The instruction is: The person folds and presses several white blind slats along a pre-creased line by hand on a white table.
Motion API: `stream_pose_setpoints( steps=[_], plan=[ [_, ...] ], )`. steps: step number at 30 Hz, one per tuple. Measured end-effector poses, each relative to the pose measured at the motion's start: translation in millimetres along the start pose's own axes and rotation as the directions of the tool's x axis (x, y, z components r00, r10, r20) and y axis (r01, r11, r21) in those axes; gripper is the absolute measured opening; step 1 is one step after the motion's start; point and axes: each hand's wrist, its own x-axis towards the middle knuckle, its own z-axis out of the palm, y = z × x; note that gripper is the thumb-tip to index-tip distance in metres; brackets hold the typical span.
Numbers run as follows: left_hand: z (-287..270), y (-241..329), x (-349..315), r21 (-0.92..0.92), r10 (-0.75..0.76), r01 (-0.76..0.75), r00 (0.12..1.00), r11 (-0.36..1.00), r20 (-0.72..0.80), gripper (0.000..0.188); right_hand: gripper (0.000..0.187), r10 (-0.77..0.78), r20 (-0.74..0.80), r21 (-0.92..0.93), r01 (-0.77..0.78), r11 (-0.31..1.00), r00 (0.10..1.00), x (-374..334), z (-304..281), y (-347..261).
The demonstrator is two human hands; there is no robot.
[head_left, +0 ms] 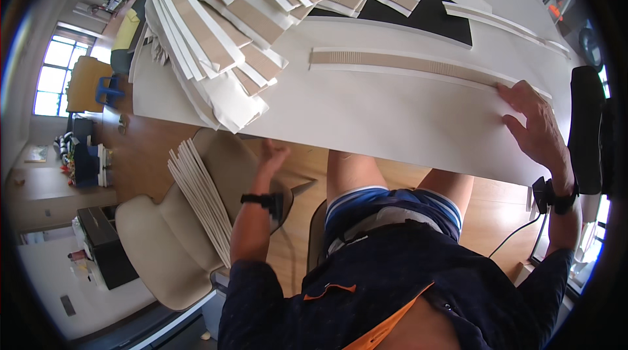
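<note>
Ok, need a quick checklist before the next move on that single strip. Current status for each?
1. Single strip clear of the pile: ok, a gap shows between them.
2. Right hand at the strip: ok, fingertips at its near edge, toward the right end.
3. Firm grip there: cannot tell, contact pressure doesn't show.
4. Left hand at the strip: not ok, it is down by the table's near edge.
5. Pile tidy: not ok, pieces overlap at mixed angles.
6. Bundle on the chair aligned: ok, lengths lie side by side.
</note>
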Motion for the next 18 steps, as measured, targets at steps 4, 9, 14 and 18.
stream_pose_setpoints(
  steps=[4, 9, 14, 18],
  plan=[
    [-38, 54, 21, 0.223, -0.008, -0.043, 0.974, 0.974, 0.226, 0.032, 0.050, 0.099, 0.007, -0.016, -0.099, 0.995, 0.995, -14, 1, 2],
    [-126, 203, -55, 0.094, 0.092, -0.227, 0.690, 0.969, 0.718, 0.044, 0.046, 0.061, -0.021, 0.078, -0.059, 0.995, 0.998, -11, -15, 1],
    [-186, 359, -91, -0.338, 0.591, -0.484, 0.646, 0.807, 0.483, 0.038, 0.019, 0.119, -0.162, 0.142, -0.096, 0.985, 0.980, -6, -51, 17],
    [-149, 439, -50, -0.082, 0.809, -0.813, 0.555, 0.577, 0.195, 0.025, 0.017, 0.283, -0.218, 0.137, -0.258, 0.956, 0.934, -27, -72, 49]
  ],
)
